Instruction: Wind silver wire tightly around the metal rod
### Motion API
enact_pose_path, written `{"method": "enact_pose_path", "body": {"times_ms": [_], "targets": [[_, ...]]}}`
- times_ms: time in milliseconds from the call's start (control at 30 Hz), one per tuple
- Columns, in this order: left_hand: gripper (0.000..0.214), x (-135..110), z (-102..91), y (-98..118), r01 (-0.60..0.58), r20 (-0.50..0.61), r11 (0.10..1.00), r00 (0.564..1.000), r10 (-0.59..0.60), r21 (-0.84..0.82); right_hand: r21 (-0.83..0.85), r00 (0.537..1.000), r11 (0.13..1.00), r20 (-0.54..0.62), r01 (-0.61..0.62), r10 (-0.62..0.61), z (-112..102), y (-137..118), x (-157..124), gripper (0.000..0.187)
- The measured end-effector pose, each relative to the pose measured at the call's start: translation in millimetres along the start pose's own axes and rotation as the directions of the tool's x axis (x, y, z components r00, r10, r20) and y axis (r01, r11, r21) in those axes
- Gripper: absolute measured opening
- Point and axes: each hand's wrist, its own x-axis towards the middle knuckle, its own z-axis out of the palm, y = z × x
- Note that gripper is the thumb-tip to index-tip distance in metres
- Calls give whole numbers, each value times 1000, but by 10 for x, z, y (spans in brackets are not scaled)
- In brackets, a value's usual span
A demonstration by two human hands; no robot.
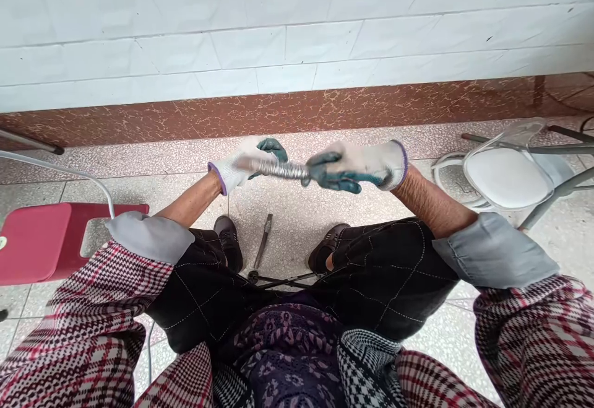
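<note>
Both hands wear white knitted gloves with dark green coated fingers and purple cuffs. A silvery, ribbed metal coil (285, 170), like a long spring, runs crosswise between them, its left end smeared by motion. My left hand (239, 163) is curled around the coil's left part, with the green fingers bent on its far side. At the coil's right end, my right hand (355, 163) has its fingers bent against it. The right glove is partly blurred, and its exact grip is hard to see. Both hands are held above the floor, in front of my knees.
A tiled white wall (297, 43) with a red-brown skirting (297, 108) stands ahead. On the speckled floor between my shoes is a metal rod-like leg (263, 241). A red plastic stool (34, 241) is left; a white-seated folding chair (496, 176) is right.
</note>
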Motion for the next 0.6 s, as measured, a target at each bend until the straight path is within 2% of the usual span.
{"method": "enact_pose_path", "body": {"times_ms": [33,67,100,133,200,233,267,333,400,500,567,600], "targets": [[25,-22,4,21,4,13,1000,1000,-4,27,-88,995,993,63,-77,83,48,13,27,41],[25,-41,22,31,18,32,998,999,-20,58,-204,983,967,73,-152,170,94,24,65,35],[25,-54,50,28,42,42,995,998,-46,94,-343,969,913,30,-219,243,132,33,110,28],[26,-58,85,11,71,51,988,996,-78,135,-482,956,831,-53,-279,290,156,40,158,23],[25,-44,157,-48,94,86,980,990,-111,177,-659,922,646,-255,-385,291,153,47,242,19],[24,-30,188,-78,95,90,980,990,-112,174,-685,903,588,-343,-430,260,128,47,272,20],[23,-15,213,-101,100,84,982,990,-114,157,-679,883,571,-414,-461,220,91,45,291,21],[19,8,242,-110,120,69,990,990,-125,76,-617,848,630,-513,-471,132,9,32,297,23],[19,9,246,-74,158,51,987,986,-156,-31,-498,804,754,-591,-429,66,-50,9,273,23],[22,-7,232,-10,188,70,972,981,-179,-140,-191,740,944,-669,-270,76,-74,-31,201,21],[25,-3,219,-3,182,84,972,982,-171,-148,-5,754,995,-653,-98,72,-73,-49,133,22],[26,7,209,-12,173,89,974,983,-162,-143,60,785,998,-618,-9,44,-72,-53,95,27]]}}
